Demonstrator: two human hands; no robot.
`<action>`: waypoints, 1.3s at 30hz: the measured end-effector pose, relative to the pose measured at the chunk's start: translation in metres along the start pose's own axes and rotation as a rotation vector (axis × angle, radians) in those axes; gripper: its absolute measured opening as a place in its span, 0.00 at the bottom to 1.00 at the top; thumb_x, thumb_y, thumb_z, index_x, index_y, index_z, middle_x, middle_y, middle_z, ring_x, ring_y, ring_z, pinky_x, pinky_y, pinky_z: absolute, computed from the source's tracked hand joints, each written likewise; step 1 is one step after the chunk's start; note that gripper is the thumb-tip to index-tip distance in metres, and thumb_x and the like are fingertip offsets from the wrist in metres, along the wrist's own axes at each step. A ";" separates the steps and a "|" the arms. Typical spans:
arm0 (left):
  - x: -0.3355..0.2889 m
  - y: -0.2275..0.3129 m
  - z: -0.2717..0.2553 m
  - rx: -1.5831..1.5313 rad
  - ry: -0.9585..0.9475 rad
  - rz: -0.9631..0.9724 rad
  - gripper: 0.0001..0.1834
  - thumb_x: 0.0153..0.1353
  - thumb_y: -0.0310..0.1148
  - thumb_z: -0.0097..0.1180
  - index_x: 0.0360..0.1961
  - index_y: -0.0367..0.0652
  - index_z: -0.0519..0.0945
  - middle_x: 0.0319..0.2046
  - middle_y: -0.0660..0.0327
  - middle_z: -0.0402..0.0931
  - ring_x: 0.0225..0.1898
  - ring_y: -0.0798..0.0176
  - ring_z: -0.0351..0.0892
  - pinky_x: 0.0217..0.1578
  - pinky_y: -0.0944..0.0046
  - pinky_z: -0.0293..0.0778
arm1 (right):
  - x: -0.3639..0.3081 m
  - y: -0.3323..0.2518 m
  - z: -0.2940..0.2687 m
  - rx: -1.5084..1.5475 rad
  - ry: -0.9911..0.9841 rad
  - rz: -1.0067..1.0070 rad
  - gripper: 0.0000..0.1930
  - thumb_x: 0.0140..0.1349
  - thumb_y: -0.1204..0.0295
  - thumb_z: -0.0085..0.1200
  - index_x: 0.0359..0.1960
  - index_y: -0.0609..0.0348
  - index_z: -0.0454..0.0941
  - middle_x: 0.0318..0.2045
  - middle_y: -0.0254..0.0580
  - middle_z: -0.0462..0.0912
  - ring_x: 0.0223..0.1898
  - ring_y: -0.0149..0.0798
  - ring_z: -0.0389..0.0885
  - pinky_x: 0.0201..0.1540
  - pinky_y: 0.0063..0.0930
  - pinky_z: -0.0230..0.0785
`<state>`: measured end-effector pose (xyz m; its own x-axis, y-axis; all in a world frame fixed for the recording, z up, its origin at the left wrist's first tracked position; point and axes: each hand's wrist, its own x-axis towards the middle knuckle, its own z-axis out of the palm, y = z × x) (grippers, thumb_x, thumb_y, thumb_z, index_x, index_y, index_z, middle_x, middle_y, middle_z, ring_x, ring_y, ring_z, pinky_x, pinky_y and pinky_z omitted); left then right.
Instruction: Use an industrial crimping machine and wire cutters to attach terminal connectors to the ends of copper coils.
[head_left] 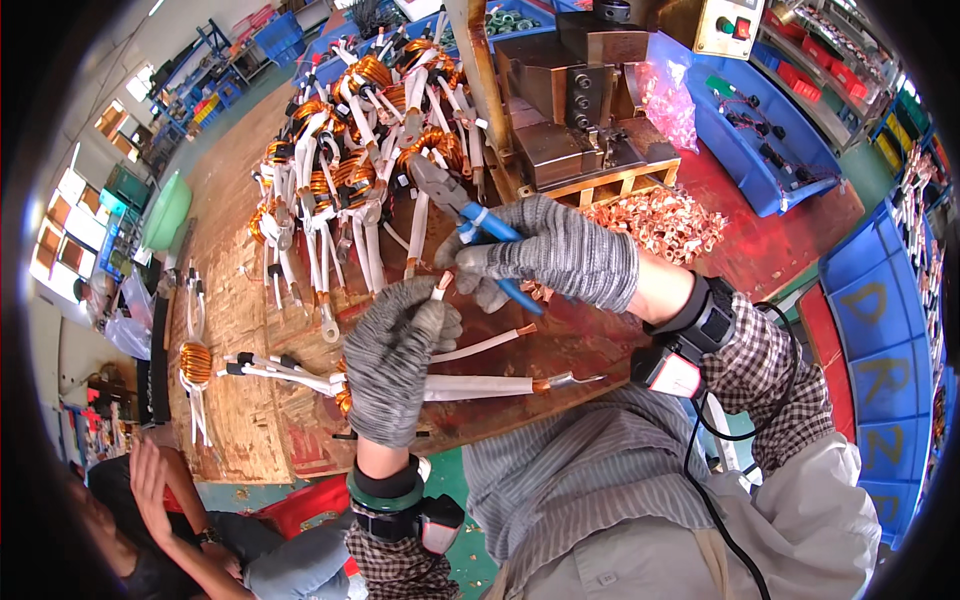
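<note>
My left hand [392, 345], in a grey knit glove, pinches a white-sleeved wire [439, 292] close to its bare copper end. My right hand [555, 250], gloved alike, is closed around blue-handled pliers [490, 222], their jaws pointing up and left. Its thumb and fingertips come close to the copper end; whether they touch it I cannot tell. Under my left hand lies a copper-wound coil [343, 398], mostly hidden. From there a thick white lead [480, 387] with a metal lug and a thinner white lead [487, 343] with a bare tip stretch right.
Many coils with white leads [350, 170] are heaped beyond my hands. A metal press [580, 110] stands behind small copper pieces [660, 225]. Another coil [195, 363] lies at left. Blue bins [765, 150] flank the right side; a person's hand [150, 485] shows at lower left.
</note>
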<state>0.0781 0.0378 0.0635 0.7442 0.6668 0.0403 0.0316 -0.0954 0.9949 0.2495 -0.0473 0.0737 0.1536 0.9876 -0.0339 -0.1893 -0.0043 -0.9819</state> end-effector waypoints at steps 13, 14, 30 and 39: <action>-0.011 -0.021 0.015 0.806 0.392 0.701 0.10 0.46 0.25 0.59 0.32 0.39 0.78 0.28 0.57 0.76 0.28 0.61 0.75 0.32 0.67 0.71 | 0.006 -0.003 -0.003 -0.560 -0.120 -0.462 0.10 0.45 0.66 0.59 0.29 0.56 0.77 0.23 0.39 0.78 0.26 0.33 0.76 0.31 0.25 0.68; -0.011 -0.021 0.014 0.810 0.389 0.702 0.10 0.46 0.25 0.59 0.32 0.39 0.78 0.28 0.57 0.76 0.28 0.61 0.75 0.32 0.67 0.71 | 0.011 -0.003 -0.005 -0.555 -0.118 -0.464 0.10 0.45 0.66 0.59 0.29 0.56 0.77 0.23 0.39 0.78 0.26 0.33 0.76 0.31 0.25 0.68; -0.006 -0.012 -0.007 0.003 0.274 0.068 0.09 0.54 0.29 0.52 0.36 0.37 0.76 0.22 0.67 0.73 0.20 0.78 0.66 0.19 0.79 0.60 | 0.011 0.004 -0.002 -1.439 0.478 -0.699 0.21 0.42 0.59 0.57 0.35 0.59 0.73 0.29 0.46 0.73 0.32 0.47 0.72 0.35 0.36 0.65; -0.006 -0.010 -0.009 0.022 0.288 0.054 0.09 0.55 0.27 0.52 0.38 0.36 0.75 0.24 0.66 0.75 0.21 0.78 0.68 0.19 0.79 0.63 | -0.001 0.002 0.006 -1.815 0.398 -0.634 0.21 0.41 0.63 0.54 0.40 0.58 0.72 0.33 0.43 0.72 0.38 0.44 0.69 0.42 0.38 0.61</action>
<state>0.0674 0.0419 0.0544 0.5249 0.8426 0.1208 0.0142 -0.1506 0.9885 0.2429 -0.0471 0.0732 0.0098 0.8269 0.5623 0.9838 -0.1087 0.1427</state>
